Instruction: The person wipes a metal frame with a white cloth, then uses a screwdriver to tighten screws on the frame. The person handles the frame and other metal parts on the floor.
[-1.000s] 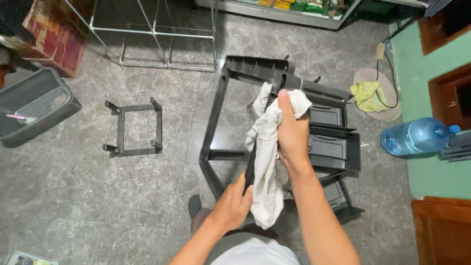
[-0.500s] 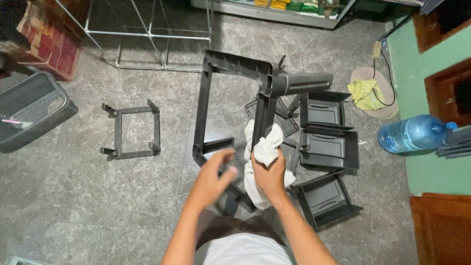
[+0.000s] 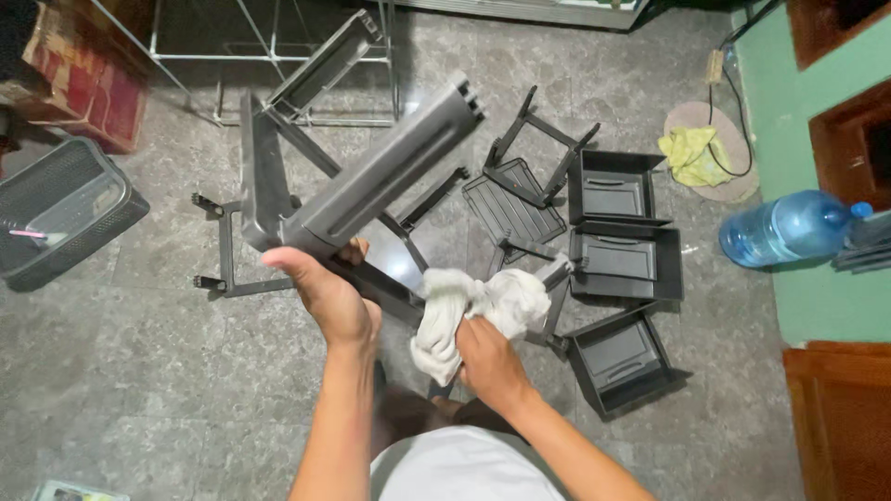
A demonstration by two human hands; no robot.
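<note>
My left hand [image 3: 327, 295] grips a corner of a dark grey plastic drawer frame [image 3: 371, 176], which is lifted off the floor and tilted, its long bars pointing up and away from me. My right hand [image 3: 484, 354] is closed on a crumpled white cloth [image 3: 469, 311] pressed against a lower bar of the frame. Three dark grey plastic drawers [image 3: 620, 258] lie on the floor to the right of the frame, close to my right hand.
A small dark frame piece [image 3: 221, 252] lies on the grey floor left of me. A dark basket [image 3: 56, 213] sits at far left, a metal wire rack [image 3: 278, 65] at the back. A blue water bottle [image 3: 789, 227] and yellow cloth [image 3: 696, 153] lie at right by a green wall.
The frame has been lifted and swung up to a tilt in my left hand. My right hand with the cloth has dropped lower, from the frame's upper part to a lower bar.
</note>
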